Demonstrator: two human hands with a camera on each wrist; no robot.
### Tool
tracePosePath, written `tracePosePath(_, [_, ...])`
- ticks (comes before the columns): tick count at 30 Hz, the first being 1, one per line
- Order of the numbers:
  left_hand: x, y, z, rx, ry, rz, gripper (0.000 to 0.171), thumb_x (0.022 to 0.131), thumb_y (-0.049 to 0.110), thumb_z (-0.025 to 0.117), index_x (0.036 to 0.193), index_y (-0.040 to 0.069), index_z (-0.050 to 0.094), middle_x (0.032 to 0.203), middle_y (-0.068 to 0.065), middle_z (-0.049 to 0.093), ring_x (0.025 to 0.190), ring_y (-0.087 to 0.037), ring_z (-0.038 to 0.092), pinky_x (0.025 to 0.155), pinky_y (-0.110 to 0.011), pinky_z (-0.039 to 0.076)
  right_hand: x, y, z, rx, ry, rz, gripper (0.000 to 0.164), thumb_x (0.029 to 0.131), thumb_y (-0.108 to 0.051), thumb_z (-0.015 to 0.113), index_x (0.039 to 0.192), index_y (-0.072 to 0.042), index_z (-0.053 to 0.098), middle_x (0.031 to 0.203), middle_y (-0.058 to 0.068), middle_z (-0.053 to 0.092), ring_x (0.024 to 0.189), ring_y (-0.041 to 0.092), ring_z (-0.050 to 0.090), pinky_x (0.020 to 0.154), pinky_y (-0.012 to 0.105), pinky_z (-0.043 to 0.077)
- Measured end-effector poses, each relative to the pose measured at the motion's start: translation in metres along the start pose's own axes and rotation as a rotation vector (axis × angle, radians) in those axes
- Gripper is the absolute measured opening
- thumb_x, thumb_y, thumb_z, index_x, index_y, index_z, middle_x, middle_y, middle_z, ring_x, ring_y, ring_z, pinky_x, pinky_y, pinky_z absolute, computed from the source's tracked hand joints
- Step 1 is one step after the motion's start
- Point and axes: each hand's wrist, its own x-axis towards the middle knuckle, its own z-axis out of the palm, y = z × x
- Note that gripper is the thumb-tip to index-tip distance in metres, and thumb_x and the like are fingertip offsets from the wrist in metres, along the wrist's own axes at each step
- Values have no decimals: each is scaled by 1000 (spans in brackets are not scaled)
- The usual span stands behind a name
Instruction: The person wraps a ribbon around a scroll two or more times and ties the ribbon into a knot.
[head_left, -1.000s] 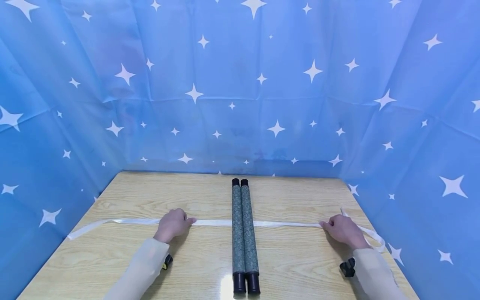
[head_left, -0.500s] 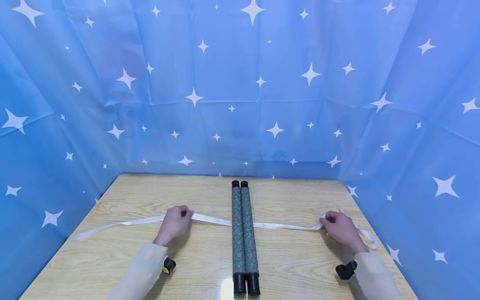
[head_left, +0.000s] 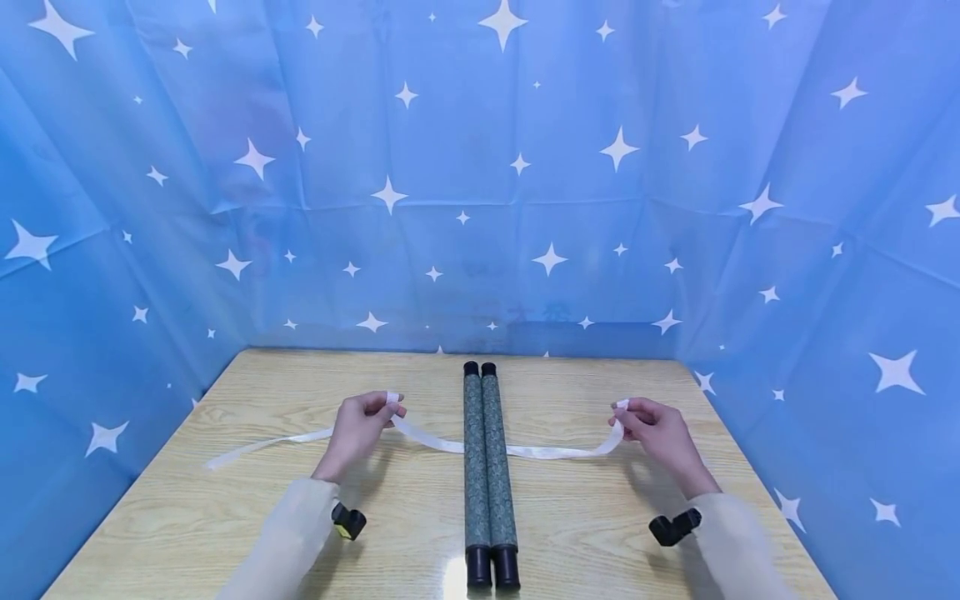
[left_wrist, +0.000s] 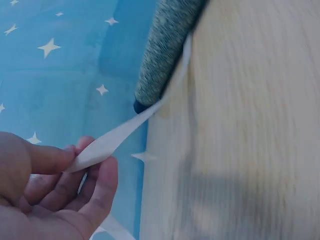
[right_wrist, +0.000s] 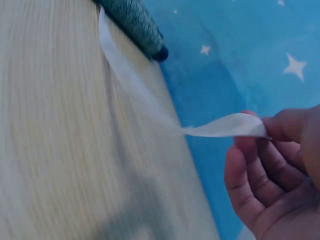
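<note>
A scroll [head_left: 491, 467], rolled from both sides into two green patterned rolls with dark end knobs, lies lengthwise mid-table. Beneath it passes a white ribbon [head_left: 427, 438], coming out on either side. My left hand [head_left: 360, 429] pinches the ribbon between thumb and fingers, raised above the wood, and a loose tail trails off to the left. On the other side my right hand [head_left: 660, 433] pinches the ribbon too, also lifted. In the right wrist view the ribbon [right_wrist: 132, 85] twists once between the roll and the fingertips. The left wrist view shows the ribbon [left_wrist: 115, 140] rising to the thumb.
The light wooden table [head_left: 225, 533] carries the scroll. Blue cloth with white stars [head_left: 465, 167] hangs behind it and along both sides. A small black camera sits at the left wrist [head_left: 348, 522] and another at the right wrist [head_left: 675, 527].
Both hands have risen from the tabletop, lifting the ribbon, and the right hand has moved inward. The ribbon now sags toward the scroll, and its left tail has slid to the right. The scroll stays put.
</note>
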Motion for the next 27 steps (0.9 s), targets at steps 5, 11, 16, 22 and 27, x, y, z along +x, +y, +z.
tracePosePath(5, [2, 11, 6, -88, -81, 1, 22, 102, 13, 54, 116, 3, 68, 91, -13, 69, 90, -24, 68, 81, -37, 56, 1, -18, 13, -65, -2, -38, 45, 101, -38, 54, 126, -2, 66, 94, 18, 66, 69, 13, 59, 61, 29, 53])
tracePosePath(11, [4, 24, 13, -129, -188, 21, 30, 105, 25, 49, 119, 5, 66, 79, -15, 65, 80, -31, 66, 79, -38, 56, 2, -40, 30, -106, -18, -92, 42, 103, -36, 52, 127, -3, 65, 90, 18, 64, 61, 15, 49, 51, 26, 42])
tracePosePath(16, [4, 33, 18, -150, -263, 69, 29, 106, 24, 48, 118, 5, 66, 74, -15, 56, 66, -30, 57, 74, -52, 54, 4, -53, 43, -132, -60, -173, 40, 103, -28, 54, 133, -2, 61, 88, 15, 64, 69, 20, 54, 55, 28, 45])
tracePosePath(22, [7, 41, 27, -69, -339, 141, 29, 106, 28, 47, 115, 9, 67, 72, -13, 56, 56, -19, 50, 55, -35, 54, 4, -69, 58, -152, -119, -240, 40, 103, -23, 55, 138, -4, 58, 81, 5, 63, 67, 21, 55, 56, 30, 46])
tracePosePath(27, [7, 49, 35, -42, -420, 208, 31, 107, 31, 45, 112, 11, 68, 72, -19, 58, 54, -26, 49, 50, -32, 47, 2, -85, 72, -160, -167, -265, 39, 104, -25, 53, 140, -11, 56, 79, 7, 62, 62, 19, 51, 52, 29, 42])
